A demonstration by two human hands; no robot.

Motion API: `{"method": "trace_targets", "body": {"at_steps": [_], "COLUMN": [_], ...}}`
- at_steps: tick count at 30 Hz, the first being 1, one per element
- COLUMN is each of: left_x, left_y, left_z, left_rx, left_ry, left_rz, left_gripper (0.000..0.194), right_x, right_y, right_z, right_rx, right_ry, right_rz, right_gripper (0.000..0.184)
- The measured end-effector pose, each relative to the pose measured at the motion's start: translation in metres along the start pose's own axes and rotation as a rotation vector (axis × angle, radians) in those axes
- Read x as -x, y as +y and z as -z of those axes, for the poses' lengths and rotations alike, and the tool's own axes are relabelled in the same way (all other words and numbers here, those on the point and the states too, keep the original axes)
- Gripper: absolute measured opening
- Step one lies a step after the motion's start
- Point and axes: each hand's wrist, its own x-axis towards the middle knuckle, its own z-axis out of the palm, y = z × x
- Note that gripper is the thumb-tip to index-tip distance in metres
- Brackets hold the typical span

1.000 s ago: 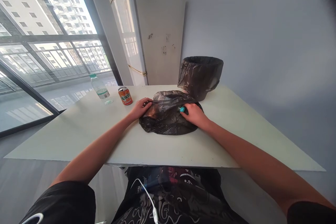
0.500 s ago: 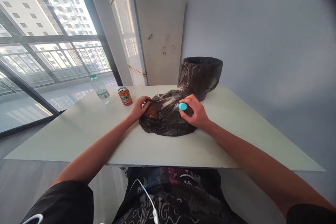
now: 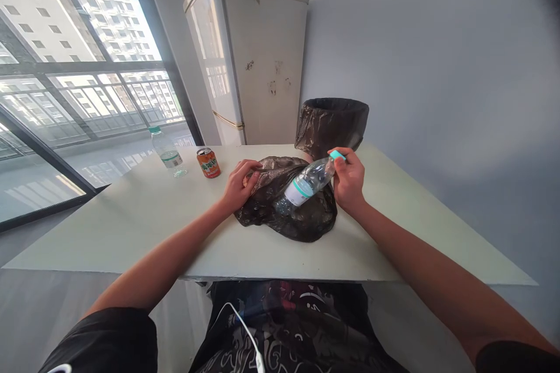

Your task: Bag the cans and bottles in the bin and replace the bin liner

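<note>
A clear plastic bottle [image 3: 299, 189] with a teal cap and a white-and-teal label lies tilted across the black plastic bag [image 3: 306, 224]. My right hand [image 3: 349, 179] is closed on the bottle's neck, just under the cap. The bottle's base points down to the left against the bag; whether it is still inside the bag's mouth is hard to tell. My left hand [image 3: 241, 185] is closed on the bag's left edge, fingers pinching the thin film. The bag slumps crumpled on the white table [image 3: 210, 245].
An orange can [image 3: 208, 163] and another clear bottle [image 3: 168, 154] with a green cap stand upright at the table's left. Behind the bag is a bin [image 3: 335, 128] lined with black plastic. A white fridge [image 3: 266, 58] stands beyond the table.
My right hand has moved right and slightly up with the bottle, whose label and body now show; before, little but its cap showed. The bag's folds have shifted towards me.
</note>
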Motion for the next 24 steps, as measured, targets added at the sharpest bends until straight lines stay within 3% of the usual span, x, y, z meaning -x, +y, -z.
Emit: {"method": "trace_targets", "body": {"at_steps": [3,7,10,13,18,21,24], "left_x": [-0.001,-0.004,-0.002,0.004,0.001,-0.006,-0.008], "left_y": [-0.004,-0.002,0.007,0.016,0.018,0.012,0.009], "left_z": [0.003,0.008,0.010,0.013,0.022,0.027,0.030], "left_rx": [0.317,0.801,0.894,0.979,0.969,0.977,0.994], "left_ry": [-0.107,-0.319,-0.525,-0.694,-0.761,-0.816,-0.736], "left_rz": [0.126,0.281,0.357,0.485,0.525,0.490,0.450], "left_gripper": [0.047,0.083,0.099,0.101,0.089,0.090,0.094], "right_x": [-0.001,0.003,0.008,0.013,0.015,0.016,0.018], "right_y": [-0.001,-0.005,-0.005,-0.004,-0.005,-0.006,-0.009], "right_z": [-0.001,-0.007,-0.013,-0.015,-0.014,-0.014,-0.015], "right_rx": [-0.057,-0.084,-0.112,-0.133,-0.167,-0.184,-0.182], "right_ry": [-0.019,-0.172,-0.268,-0.327,-0.401,-0.473,-0.551], "right_rz": [-0.141,-0.217,-0.224,-0.215,-0.223,-0.216,-0.195], "right_gripper": [0.050,0.053,0.052,0.046,0.043,0.059,0.070]}}
